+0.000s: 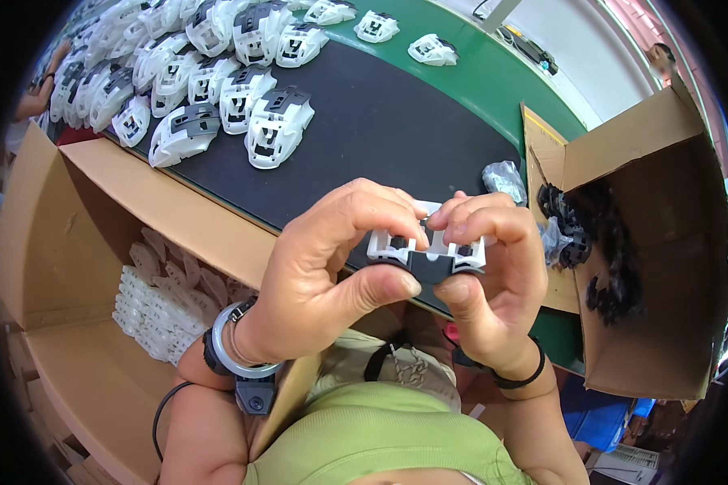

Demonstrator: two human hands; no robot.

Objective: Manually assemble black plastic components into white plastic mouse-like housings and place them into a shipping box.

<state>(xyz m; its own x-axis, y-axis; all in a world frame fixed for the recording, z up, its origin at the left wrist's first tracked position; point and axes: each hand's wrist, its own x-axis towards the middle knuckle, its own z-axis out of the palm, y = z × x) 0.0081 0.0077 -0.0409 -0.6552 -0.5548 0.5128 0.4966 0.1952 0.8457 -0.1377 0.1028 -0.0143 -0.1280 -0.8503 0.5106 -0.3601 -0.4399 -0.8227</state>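
In front of my chest, a white-and-black plastic shell (430, 265) is held between both hands, its black end toward me. My left hand (323, 259) grips its left side, thumb below and curled fingers on top. On the other side my right hand (497, 267) pinches it the same way, with the thumb pressed under the black edge. My fingers hide much of the white top. Similar white-and-black shells (279, 128) lie in a crowded group on the black mat (380, 121) at the far left.
An open cardboard box (105, 388) at left holds stacked white parts (158, 315). Another box (655, 323) at right contains black parts (614, 250). A clear plastic bag (505, 179) lies at the mat's right end. Another person's arm (36, 101) shows at far left.
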